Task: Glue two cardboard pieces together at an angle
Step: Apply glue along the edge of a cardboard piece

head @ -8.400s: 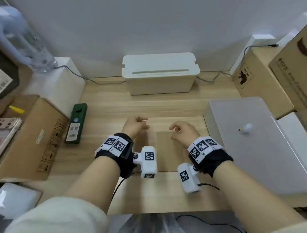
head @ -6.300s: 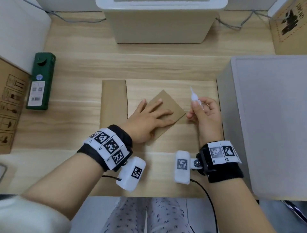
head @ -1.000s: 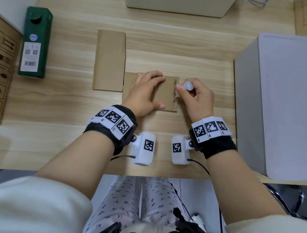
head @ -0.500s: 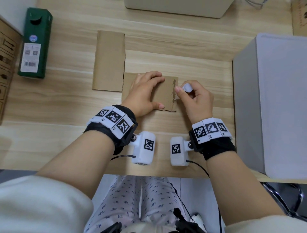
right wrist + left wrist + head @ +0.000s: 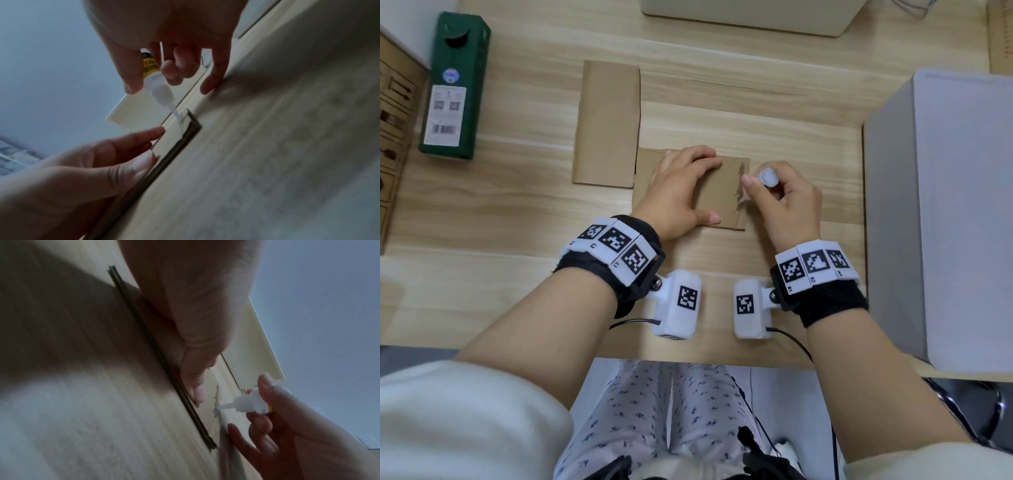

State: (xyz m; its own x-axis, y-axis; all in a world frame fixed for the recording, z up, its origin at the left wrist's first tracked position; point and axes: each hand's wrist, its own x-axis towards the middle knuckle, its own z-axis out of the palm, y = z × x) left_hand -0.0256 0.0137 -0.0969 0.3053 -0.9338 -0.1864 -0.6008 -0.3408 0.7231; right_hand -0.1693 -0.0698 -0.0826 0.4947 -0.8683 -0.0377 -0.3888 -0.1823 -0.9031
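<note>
A small brown cardboard piece (image 5: 722, 195) lies flat on the wooden table. My left hand (image 5: 685, 185) presses on it with flat fingers. A dark wet glue streak (image 5: 739, 192) runs along its right edge. My right hand (image 5: 777, 195) pinches a small white glue bottle (image 5: 768, 177) with its nozzle pointing down. In the right wrist view the glue bottle (image 5: 156, 84) touches its nozzle tip to the cardboard's corner (image 5: 185, 120). A longer cardboard strip (image 5: 607, 123) lies just to the left, untouched.
A grey box (image 5: 941, 212) stands close on the right. A green carton (image 5: 453, 89) lies at the far left, and a cream box (image 5: 750, 17) sits at the back. The table's front edge (image 5: 688, 356) is near my wrists.
Since several seconds ago the small piece has been squared up, the bottle turned nozzle down, and a glue streak laid along the right edge. Over the last second the hands barely moved.
</note>
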